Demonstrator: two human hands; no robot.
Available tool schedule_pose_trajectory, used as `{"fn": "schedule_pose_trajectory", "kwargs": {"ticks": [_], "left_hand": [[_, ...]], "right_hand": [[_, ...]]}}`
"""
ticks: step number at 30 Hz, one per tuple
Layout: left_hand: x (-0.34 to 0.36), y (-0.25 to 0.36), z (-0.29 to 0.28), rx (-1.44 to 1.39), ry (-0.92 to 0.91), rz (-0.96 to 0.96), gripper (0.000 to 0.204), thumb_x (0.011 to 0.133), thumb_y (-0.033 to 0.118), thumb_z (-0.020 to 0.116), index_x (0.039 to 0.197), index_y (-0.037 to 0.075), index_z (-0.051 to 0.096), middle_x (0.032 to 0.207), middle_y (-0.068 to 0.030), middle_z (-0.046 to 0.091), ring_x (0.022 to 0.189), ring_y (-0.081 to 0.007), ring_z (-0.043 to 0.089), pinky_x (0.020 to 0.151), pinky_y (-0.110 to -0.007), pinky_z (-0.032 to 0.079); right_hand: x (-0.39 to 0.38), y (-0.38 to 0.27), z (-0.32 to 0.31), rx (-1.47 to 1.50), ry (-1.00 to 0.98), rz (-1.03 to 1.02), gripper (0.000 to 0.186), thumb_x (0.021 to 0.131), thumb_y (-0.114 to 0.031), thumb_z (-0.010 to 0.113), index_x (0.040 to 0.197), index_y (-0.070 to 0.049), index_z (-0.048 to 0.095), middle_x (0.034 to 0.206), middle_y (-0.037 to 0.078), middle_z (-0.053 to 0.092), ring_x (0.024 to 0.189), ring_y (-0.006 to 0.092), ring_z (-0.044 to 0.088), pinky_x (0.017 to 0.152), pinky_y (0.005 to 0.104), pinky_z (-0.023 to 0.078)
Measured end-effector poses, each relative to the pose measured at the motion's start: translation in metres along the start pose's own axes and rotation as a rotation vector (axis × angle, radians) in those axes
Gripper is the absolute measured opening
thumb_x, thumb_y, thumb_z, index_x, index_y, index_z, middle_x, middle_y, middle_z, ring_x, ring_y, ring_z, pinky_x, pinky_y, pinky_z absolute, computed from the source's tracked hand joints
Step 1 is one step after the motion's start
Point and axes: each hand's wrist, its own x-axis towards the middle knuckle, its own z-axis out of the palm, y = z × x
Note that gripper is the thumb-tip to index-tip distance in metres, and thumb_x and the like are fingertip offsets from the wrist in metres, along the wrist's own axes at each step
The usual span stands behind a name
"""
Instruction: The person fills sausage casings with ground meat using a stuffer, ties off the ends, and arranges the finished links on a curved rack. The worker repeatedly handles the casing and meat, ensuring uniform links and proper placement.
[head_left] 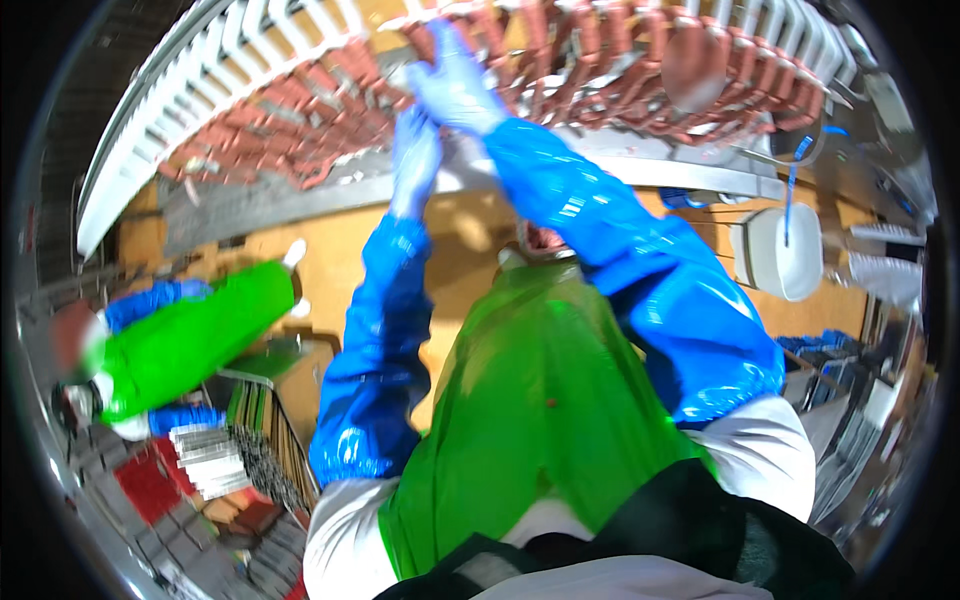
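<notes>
Long rows of pinkish-red sausage links (590, 75) hang from a curved line of white hooks (215, 65) across the far side. My right hand (455, 90), in a pale blue glove, reaches up among the links with its fingers stretched out and thumb apart. Just below and left of it is my left hand (417, 155), gloved alike, its fingers drawn together near the right hand's heel. Whatever its fingertips hold is hidden or smeared. Under the links runs a grey metal ledge (300, 205). Blue plastic sleeves cover both my forearms.
A small tub of pink meat (540, 238) stands just beyond my green apron (540, 370). At right is a white bin (785, 255) with a blue cord above it. On the left stands a co-worker in a green apron (200, 335), near stacked flat trays (265, 440).
</notes>
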Motion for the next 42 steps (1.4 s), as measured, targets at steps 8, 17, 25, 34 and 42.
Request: {"fn": "schedule_pose_trajectory", "kwargs": {"ticks": [8, 17, 25, 34, 42], "left_hand": [[-0.036, 0.0, -0.053, -0.266, 0.249, -0.317, 0.035, 0.1, 0.033, 0.049, 0.119, 0.005, 0.057, 0.109, -0.0061, 0.064, 0.099, -0.0155, 0.062, 0.084, -0.031, 0.049], [0.004, 0.078, -0.003, -0.909, -0.061, -0.161, 0.039, 0.102, 0.035, 0.045, 0.11, 0.0, 0.06, 0.101, -0.0106, 0.066, 0.089, -0.0174, 0.065, 0.083, -0.031, 0.051], [0.006, 0.003, 0.027, -0.862, 0.058, -0.567, 0.019, 0.094, 0.014, 0.048, 0.096, 0.0, 0.06, 0.087, -0.0097, 0.064, 0.084, -0.0217, 0.063, 0.077, -0.038, 0.052], [0.019, 0.055, 0.052, -1.181, 0.042, -0.675, 0.033, 0.092, 0.022, 0.043, 0.06, 0.016, 0.035, 0.057, -0.0009, 0.038, 0.056, -0.0175, 0.042, 0.056, -0.034, 0.038], [0.02, 0.04, 0.02, -1.78, -0.501, -0.284, 0.026, 0.098, 0.025, 0.041, 0.081, 0.011, 0.054, 0.052, 0.0052, 0.026, 0.045, -0.0076, 0.029, 0.041, -0.025, 0.027]], "right_hand": [[0.091, -0.03, 0.024, 1.465, -0.591, 0.383, 0.031, 0.096, -0.033, 0.047, 0.092, -0.004, 0.058, 0.071, 0.01, 0.057, 0.063, 0.0246, 0.058, 0.06, 0.0376, 0.047], [-0.073, -0.065, -0.087, 0.545, -0.813, 0.377, 0.03, 0.098, -0.029, 0.051, 0.082, -0.005, 0.06, 0.067, 0.001, 0.054, 0.055, 0.0093, 0.047, 0.054, 0.0261, 0.04], [-0.173, -0.006, -0.096, 0.421, -0.31, 0.857, 0.012, 0.096, -0.015, 0.055, 0.105, -0.007, 0.058, 0.072, -0.004, 0.05, 0.06, 0.0046, 0.046, 0.052, 0.0207, 0.037], [-0.188, 0.014, -0.114, 0.788, -0.435, 1.333, 0.049, 0.101, -0.048, 0.041, 0.066, -0.014, 0.043, 0.058, -0.002, 0.041, 0.042, 0.0104, 0.033, 0.039, 0.0257, 0.03], [-0.187, -0.036, -0.105, 1.816, -0.673, 1.097, 0.06, 0.1, -0.058, 0.03, 0.056, -0.016, 0.03, 0.053, 0.0, 0.03, 0.046, 0.0161, 0.035, 0.047, 0.029, 0.034]]}}
